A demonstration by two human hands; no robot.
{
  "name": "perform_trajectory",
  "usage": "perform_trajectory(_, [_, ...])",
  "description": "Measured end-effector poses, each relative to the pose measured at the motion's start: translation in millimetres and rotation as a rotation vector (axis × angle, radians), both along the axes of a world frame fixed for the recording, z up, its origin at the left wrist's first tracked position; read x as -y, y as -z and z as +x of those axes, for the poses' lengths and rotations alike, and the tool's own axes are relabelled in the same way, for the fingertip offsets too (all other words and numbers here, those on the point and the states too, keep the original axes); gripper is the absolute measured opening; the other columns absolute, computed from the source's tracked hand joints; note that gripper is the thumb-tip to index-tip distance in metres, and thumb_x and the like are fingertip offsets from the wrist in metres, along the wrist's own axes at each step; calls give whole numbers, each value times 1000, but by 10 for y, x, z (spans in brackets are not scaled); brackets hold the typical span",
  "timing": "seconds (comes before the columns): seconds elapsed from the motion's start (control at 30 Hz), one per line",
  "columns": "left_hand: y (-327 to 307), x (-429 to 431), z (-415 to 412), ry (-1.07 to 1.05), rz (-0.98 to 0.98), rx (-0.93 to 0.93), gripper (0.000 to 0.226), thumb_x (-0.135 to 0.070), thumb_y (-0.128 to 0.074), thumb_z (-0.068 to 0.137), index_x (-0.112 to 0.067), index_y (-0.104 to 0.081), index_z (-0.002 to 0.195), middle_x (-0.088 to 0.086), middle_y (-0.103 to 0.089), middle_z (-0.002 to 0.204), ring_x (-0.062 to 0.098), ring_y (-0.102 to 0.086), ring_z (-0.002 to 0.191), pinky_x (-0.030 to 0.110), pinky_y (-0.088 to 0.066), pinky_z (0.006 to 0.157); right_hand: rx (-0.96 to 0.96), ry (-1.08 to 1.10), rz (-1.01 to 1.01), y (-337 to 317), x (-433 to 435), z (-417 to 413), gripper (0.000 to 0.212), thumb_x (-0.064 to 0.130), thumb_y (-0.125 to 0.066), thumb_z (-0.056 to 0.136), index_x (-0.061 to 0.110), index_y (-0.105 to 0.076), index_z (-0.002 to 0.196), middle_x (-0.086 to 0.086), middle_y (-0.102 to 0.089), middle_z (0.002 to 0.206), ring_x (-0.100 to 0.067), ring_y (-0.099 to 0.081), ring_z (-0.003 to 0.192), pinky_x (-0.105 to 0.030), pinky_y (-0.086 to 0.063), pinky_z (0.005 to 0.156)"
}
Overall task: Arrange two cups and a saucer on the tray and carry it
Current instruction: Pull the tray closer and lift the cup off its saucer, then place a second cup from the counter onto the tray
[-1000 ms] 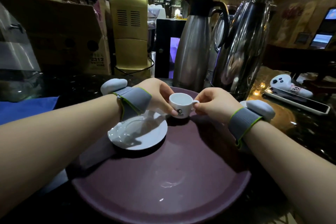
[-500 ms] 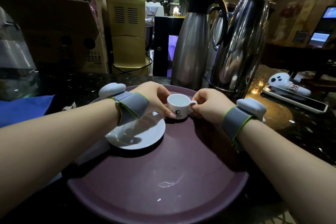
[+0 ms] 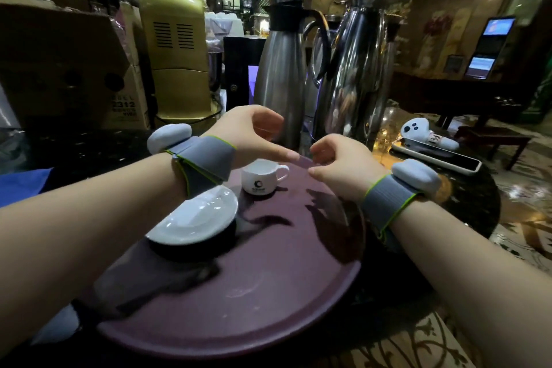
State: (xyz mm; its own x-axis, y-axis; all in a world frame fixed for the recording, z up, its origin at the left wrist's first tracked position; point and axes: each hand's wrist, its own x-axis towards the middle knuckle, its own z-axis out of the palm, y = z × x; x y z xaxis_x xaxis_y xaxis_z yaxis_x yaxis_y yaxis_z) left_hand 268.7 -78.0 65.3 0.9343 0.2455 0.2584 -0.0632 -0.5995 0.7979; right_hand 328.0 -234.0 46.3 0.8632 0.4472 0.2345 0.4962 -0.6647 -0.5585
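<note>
A round dark purple tray (image 3: 268, 293) lies on the dark counter in front of me. A small white cup (image 3: 259, 178) with a dark logo stands upright at the tray's far side, handle to the right. A white saucer (image 3: 197, 218) rests on the tray's left part, partly under my left wrist. My left hand (image 3: 254, 131) hovers just above and behind the cup, fingers apart and holding nothing. Just right of the cup, my right hand (image 3: 337, 161) hangs with loosely curled fingers, also empty. Only one cup is in view.
Two tall steel jugs (image 3: 280, 75) (image 3: 355, 75) stand right behind the tray. A gold appliance (image 3: 176, 57) and a cardboard box (image 3: 68, 69) are at the back left. A phone (image 3: 439, 155) with a white toy on it lies at the right. Blue cloth (image 3: 24, 185) shows at the left.
Both hands let go of the cup and lifted off it. The cup now stands alone on the tray. The view has tilted and shifted slightly.
</note>
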Motion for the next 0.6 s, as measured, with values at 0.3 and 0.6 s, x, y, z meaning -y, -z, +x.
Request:
perform_trajectory(0.3, [70,748,503,244,157,-110,54,-13,-80,65,-8,-60,115,8,-67,109,13,-60,90,25,-50,91,8,116,110,-14,746,308,20,11,-65,74,24,-67,89,0,-72,89,-21,-67,100,-39,-51,96])
perform_trajectory(0.6, [288,975,936,155,296,-207,76,-16,-83,61,-7,-49,128,7,-58,131,20,-56,119,32,-41,105,-55,132,-42,153,998,549,19,25,-76,68,20,-64,82,-3,-69,92,-22,-64,94,-36,-53,88])
